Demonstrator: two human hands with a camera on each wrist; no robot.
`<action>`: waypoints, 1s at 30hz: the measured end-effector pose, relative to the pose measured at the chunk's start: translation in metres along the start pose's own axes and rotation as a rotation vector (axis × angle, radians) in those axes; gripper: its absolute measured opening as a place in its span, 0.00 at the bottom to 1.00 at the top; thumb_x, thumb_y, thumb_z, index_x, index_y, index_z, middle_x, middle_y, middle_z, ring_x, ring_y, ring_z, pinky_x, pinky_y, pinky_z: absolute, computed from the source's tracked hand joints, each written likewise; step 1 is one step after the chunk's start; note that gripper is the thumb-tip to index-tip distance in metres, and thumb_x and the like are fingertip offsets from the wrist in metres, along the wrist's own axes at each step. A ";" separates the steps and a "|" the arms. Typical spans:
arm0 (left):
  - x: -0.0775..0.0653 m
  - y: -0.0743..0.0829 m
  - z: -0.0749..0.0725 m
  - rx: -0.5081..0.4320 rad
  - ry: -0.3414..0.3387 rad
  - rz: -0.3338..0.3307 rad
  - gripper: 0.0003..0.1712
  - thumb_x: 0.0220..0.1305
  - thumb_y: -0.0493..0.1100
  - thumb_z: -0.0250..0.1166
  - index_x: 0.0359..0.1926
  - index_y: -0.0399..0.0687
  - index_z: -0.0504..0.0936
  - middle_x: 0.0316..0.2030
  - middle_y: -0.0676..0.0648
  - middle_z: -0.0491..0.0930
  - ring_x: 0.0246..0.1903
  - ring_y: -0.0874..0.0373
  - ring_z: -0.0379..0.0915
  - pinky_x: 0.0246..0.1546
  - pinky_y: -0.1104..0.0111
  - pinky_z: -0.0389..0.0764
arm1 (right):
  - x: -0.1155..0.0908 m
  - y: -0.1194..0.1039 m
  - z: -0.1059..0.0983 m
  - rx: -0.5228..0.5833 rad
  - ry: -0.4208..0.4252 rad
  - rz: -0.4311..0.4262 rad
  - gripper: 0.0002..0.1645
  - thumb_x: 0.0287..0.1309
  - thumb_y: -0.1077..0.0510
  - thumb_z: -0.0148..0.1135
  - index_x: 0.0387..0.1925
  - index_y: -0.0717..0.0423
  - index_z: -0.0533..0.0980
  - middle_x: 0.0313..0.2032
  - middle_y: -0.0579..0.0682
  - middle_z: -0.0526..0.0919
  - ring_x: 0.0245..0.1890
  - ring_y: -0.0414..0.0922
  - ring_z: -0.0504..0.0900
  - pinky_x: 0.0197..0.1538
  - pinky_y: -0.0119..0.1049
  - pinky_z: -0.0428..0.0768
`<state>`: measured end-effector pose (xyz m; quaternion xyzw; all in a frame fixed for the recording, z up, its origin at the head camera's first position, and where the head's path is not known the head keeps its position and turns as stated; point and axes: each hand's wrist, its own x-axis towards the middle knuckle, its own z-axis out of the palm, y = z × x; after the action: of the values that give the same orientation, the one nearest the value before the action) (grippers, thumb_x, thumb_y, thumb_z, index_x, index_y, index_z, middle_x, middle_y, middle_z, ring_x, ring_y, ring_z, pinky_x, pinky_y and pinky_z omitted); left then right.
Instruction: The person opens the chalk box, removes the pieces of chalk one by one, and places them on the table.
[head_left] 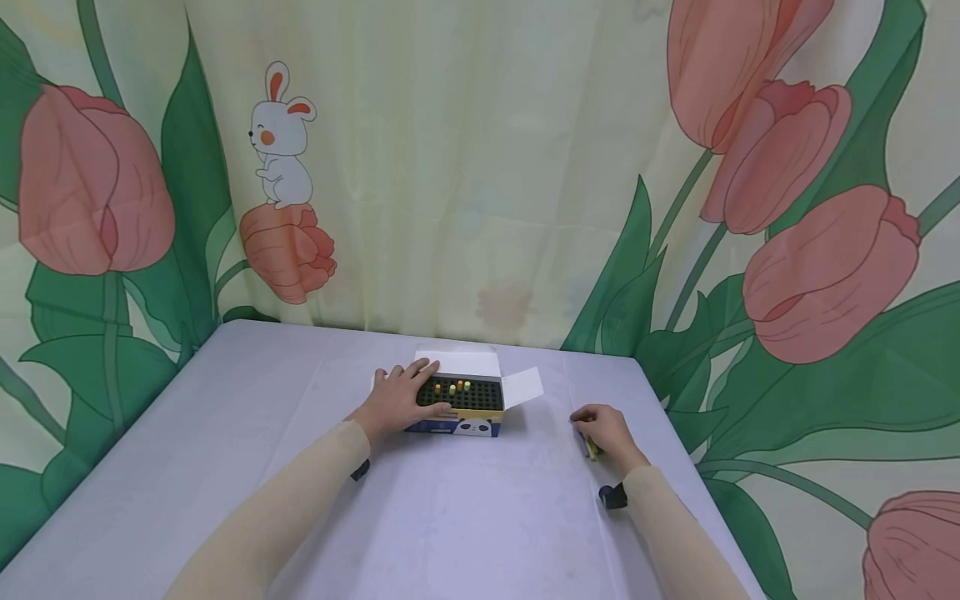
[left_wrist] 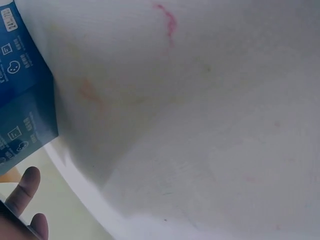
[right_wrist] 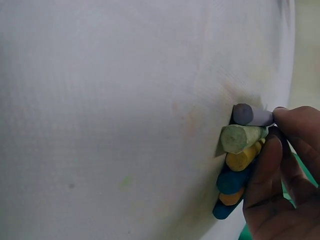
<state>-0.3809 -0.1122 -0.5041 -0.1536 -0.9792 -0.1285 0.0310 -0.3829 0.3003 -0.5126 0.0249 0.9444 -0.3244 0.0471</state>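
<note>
A panda-print box (head_left: 476, 427) stands on the table with its flaps raised. Inside is a black holder (head_left: 483, 398) full of holes, where several chalk sticks (head_left: 452, 389) stand upright toward the middle. My left hand (head_left: 396, 398) rests over the box's left end, fingers spread and the thumb along the front edge. To the right of the box, my right hand (head_left: 606, 428) pinches the end of a greyish-purple chalk (right_wrist: 249, 115) between fingertips. Directly beside it lie a pale green chalk (right_wrist: 239, 138), a yellow chalk (right_wrist: 241, 159) and several blue and orange ones, partly behind the fingers.
A pale cloth (head_left: 465, 517) covers the table, with small coloured smudges on it. The box's white side flap (head_left: 522, 387) sticks out to the right. A curtain printed with tulips and a rabbit (head_left: 283, 154) hangs behind the table.
</note>
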 end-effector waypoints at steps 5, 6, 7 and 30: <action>0.001 0.000 -0.001 -0.021 -0.028 -0.001 0.58 0.59 0.86 0.49 0.82 0.61 0.56 0.79 0.46 0.59 0.67 0.38 0.67 0.64 0.33 0.59 | -0.001 0.001 0.000 0.008 -0.019 0.021 0.12 0.67 0.60 0.64 0.49 0.58 0.86 0.55 0.60 0.84 0.56 0.57 0.78 0.62 0.56 0.76; 0.001 0.000 -0.001 -0.027 -0.034 0.000 0.58 0.60 0.85 0.49 0.82 0.61 0.55 0.79 0.45 0.58 0.67 0.37 0.66 0.64 0.33 0.59 | -0.001 0.001 0.001 0.004 -0.021 0.020 0.12 0.67 0.60 0.64 0.49 0.58 0.86 0.55 0.60 0.84 0.56 0.57 0.79 0.61 0.56 0.77; 0.001 0.000 -0.001 -0.033 -0.041 0.001 0.58 0.60 0.85 0.50 0.82 0.61 0.55 0.79 0.45 0.58 0.67 0.37 0.66 0.64 0.33 0.58 | -0.001 0.001 0.001 0.003 -0.021 0.022 0.12 0.67 0.60 0.64 0.49 0.59 0.86 0.54 0.60 0.84 0.55 0.57 0.79 0.60 0.56 0.77; 0.002 0.000 0.004 -0.017 0.016 -0.006 0.59 0.58 0.87 0.49 0.81 0.61 0.59 0.78 0.46 0.60 0.67 0.36 0.67 0.62 0.33 0.60 | 0.003 0.000 -0.004 -0.024 -0.053 -0.005 0.13 0.67 0.62 0.64 0.50 0.60 0.84 0.48 0.56 0.85 0.47 0.51 0.81 0.54 0.51 0.80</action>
<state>-0.3826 -0.1103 -0.5080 -0.1499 -0.9783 -0.1383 0.0373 -0.3861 0.3028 -0.5093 0.0134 0.9468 -0.3136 0.0715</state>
